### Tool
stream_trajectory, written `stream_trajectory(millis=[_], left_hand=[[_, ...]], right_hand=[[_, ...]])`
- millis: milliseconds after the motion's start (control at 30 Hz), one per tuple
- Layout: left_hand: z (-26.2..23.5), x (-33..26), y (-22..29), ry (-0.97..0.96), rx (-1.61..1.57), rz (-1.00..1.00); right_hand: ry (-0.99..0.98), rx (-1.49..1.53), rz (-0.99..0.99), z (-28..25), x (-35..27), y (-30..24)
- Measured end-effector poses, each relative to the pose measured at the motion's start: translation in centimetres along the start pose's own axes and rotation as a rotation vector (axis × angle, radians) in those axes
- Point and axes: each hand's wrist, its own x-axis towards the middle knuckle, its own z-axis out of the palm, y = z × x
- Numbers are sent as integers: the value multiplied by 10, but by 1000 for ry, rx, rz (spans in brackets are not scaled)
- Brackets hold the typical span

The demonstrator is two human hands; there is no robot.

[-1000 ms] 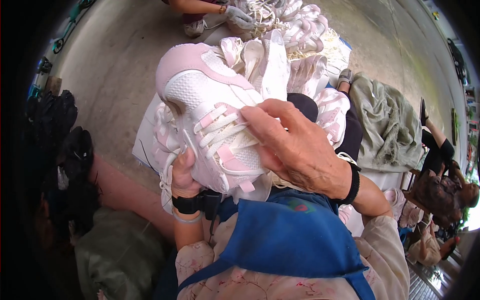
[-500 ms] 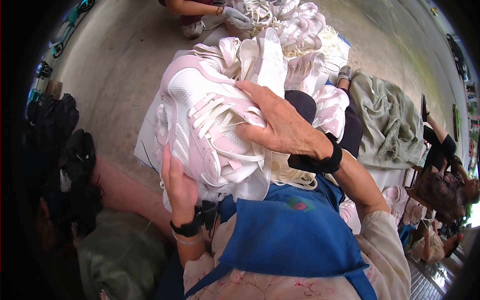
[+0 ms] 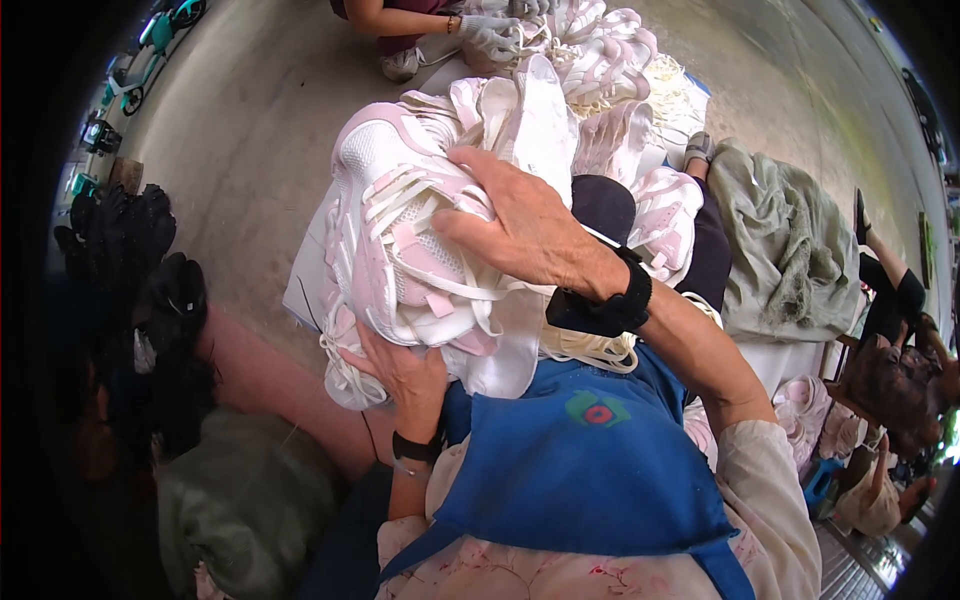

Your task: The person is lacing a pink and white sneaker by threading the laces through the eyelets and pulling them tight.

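Observation:
A white and pink sneaker upper (image 3: 415, 235) with cream laces lies on top of a stack of like ones over my lap. My right hand (image 3: 530, 225) grips its collar side, the thumb on the lace area and the fingers over the far edge. Lower left, my left hand (image 3: 405, 375) is closed round the near end of the stack, its fingertips hidden among the uppers. By that hand, another upper with a tied white lace (image 3: 350, 375) sticks out. Several more uppers (image 3: 540, 120) stand just beyond my right hand.
A blue apron (image 3: 590, 470) covers my lap. Across from me, a person's gloved hands (image 3: 490, 38) work at a heap of uppers (image 3: 610, 55). Loose cream laces (image 3: 590, 348) hang beside my right forearm. A grey-green cloth (image 3: 780, 240) lies right; dark shoes (image 3: 120, 240) stand left.
My left hand has dropped from the upper's side to the stack's near end and closed there. My right hand has shifted slightly left with the upper, which has tilted; the laced upper below now shows.

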Motion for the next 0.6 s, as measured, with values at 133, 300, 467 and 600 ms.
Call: stream_trajectory(millis=[133,300,467,600], left_hand=[[-3,35,-25,153,-95,27],[-40,94,-43,248,-572,-186],[-89,153,-41,325,-538,-46],[-127,209,-5,368,-443,306]], right_hand=[[72,76,-53,7,1,-10],[37,161,-74,-4,19,-48],[122,21,-192,-39,25,-92],[270,15,-224,-98,-5,-118]])
